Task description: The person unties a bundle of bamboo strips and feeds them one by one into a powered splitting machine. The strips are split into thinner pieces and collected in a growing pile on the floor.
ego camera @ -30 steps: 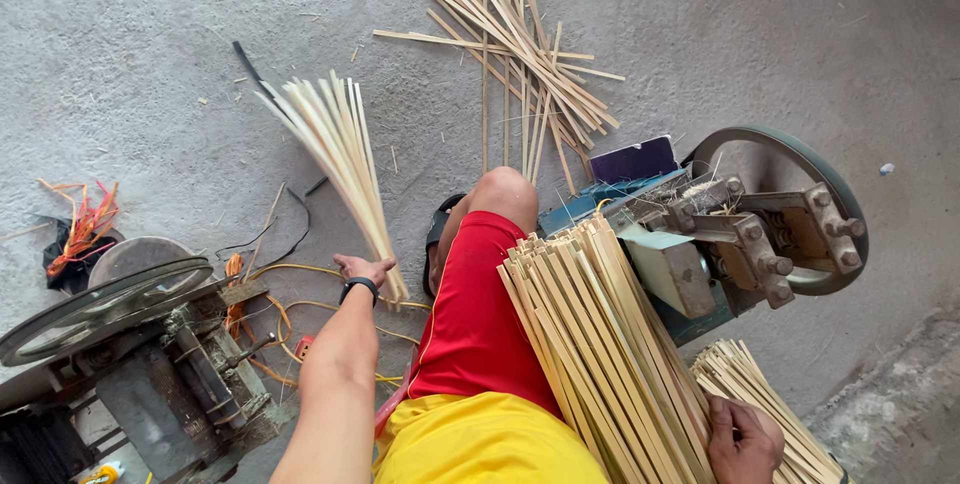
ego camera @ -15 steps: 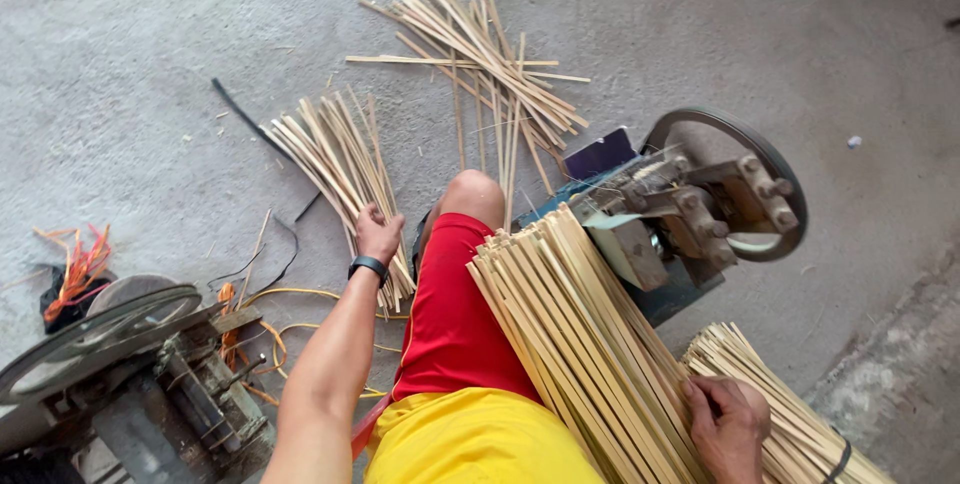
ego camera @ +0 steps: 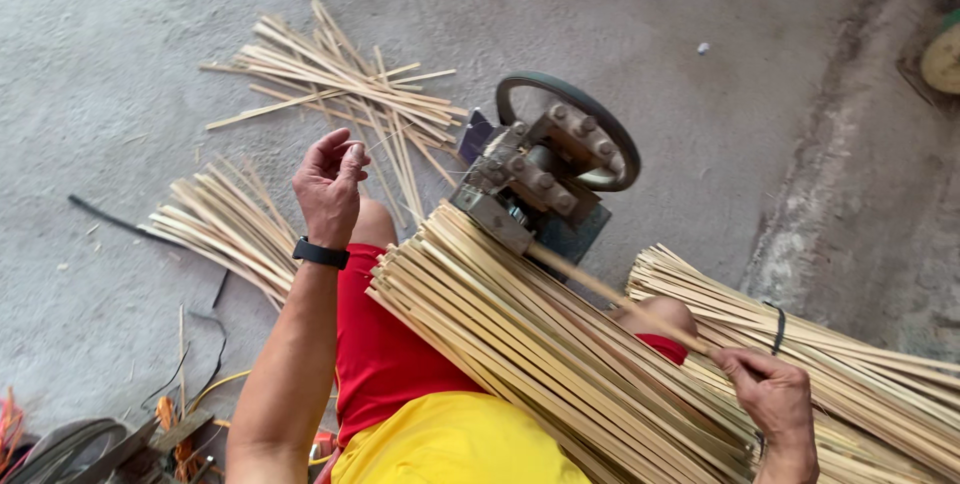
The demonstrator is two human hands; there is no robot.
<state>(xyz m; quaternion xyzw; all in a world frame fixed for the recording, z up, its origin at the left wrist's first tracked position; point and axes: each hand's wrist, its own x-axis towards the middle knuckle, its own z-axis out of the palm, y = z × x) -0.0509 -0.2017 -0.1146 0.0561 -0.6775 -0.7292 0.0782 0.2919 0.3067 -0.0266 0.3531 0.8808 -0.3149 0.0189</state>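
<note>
Pale split bamboo strips (ego camera: pixel 560 364) lie as a thick bundle across the person's lap, slanting from about 10 o'clock near the machine down toward 4 o'clock. One single strip (ego camera: pixel 620 296) from it runs between the right hand (ego camera: pixel 772 396), at 5 o'clock in the view, and the grey metal machine with a black handwheel (ego camera: pixel 560 159) at 12 o'clock of the lap. The right hand is closed around that strip's near end. The left hand (ego camera: pixel 330 184), at 9 o'clock from the machine and raised above the knee, has its fingers curled and pinched together; whether it grips a thin fibre cannot be told. A black wristband (ego camera: pixel 320 253) circles the left wrist. Red shorts (ego camera: pixel 385 354) and a yellow shirt (ego camera: pixel 455 441) show below the bundle. A tied bundle of strips (ego camera: pixel 860 364) rests at 3 o'clock, beside the right hand. On the grey concrete floor (ego camera: pixel 120 64), loose strips (ego camera: pixel 340 84) lie scattered at 11 o'clock, and another flat pile (ego camera: pixel 225 229) sits at 9 o'clock.
</note>
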